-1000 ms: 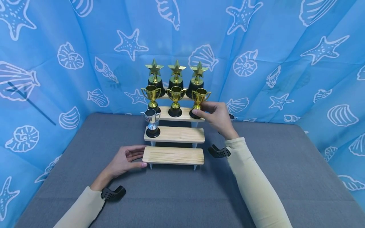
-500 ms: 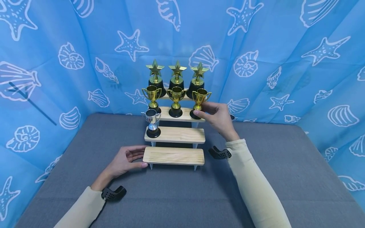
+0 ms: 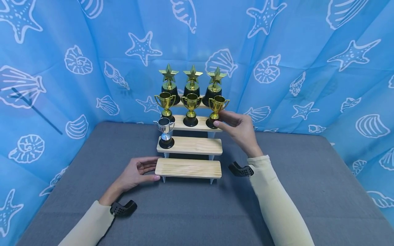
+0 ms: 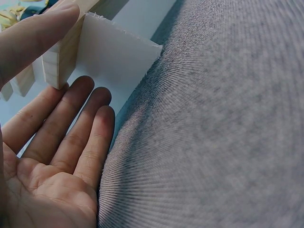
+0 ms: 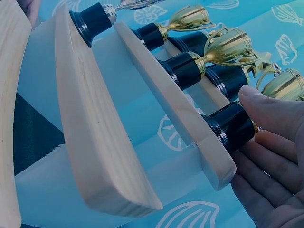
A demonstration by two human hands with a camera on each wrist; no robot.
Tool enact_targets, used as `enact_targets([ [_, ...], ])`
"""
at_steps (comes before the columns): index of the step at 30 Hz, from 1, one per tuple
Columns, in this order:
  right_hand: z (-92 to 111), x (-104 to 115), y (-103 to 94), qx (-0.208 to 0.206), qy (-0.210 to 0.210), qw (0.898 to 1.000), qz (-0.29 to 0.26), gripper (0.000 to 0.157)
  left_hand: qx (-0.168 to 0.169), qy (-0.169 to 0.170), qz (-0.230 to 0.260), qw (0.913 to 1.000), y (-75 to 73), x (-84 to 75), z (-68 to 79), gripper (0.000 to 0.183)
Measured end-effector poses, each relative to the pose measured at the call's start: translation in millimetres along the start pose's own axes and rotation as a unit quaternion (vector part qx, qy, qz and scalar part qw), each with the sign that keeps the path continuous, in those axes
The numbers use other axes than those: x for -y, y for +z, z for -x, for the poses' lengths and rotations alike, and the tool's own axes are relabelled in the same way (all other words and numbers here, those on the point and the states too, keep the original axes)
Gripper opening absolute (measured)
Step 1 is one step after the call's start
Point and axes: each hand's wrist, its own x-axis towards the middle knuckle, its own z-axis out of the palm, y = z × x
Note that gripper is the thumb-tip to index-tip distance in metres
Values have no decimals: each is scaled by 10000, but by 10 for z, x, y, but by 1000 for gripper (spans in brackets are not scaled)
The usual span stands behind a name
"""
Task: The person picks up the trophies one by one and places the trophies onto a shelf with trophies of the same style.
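My left hand (image 3: pixel 135 174) holds the left end of the lowest step of a wooden tiered display stand (image 3: pixel 188 168), thumb at the front corner and fingers at the back. In the left wrist view those fingers (image 4: pixel 78 128) lie nearly straight. My right hand (image 3: pixel 240 131) is beside the rightmost gold cup trophy (image 3: pixel 218 104), which stands on the third step up. Its thumb is at the black base (image 5: pixel 235 126), the other fingers loosely extended past it. Two more gold cup trophies (image 3: pixel 191 102) share that step. A silver cup trophy (image 3: pixel 166 130) stands one step lower, at the left end.
Three gold star trophies (image 3: pixel 193 75) stand on the top step, partly hidden by the cups. A bit of another silver object (image 3: pixel 254 128) shows behind my right hand. Grey cloth (image 3: pixel 184 212) covers the table, and a blue shell-print curtain (image 3: pixel 123 20) hangs behind.
The right hand has shifted slightly right, its thumb sliding off the front of the gold cup trophy's base. That trophy stays on its step. The left hand has not moved.
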Motion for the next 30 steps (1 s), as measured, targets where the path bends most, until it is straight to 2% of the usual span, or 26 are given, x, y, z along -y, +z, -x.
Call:
enact_targets([
  [13,166,-61,-60,-227,139,9988,-411,48,65,98,186,9998,8,24,-7,67],
  [30,292,-140,-181,-569,245,9978,-221,51,60,37,206,9998,3,25,-9,67],
])
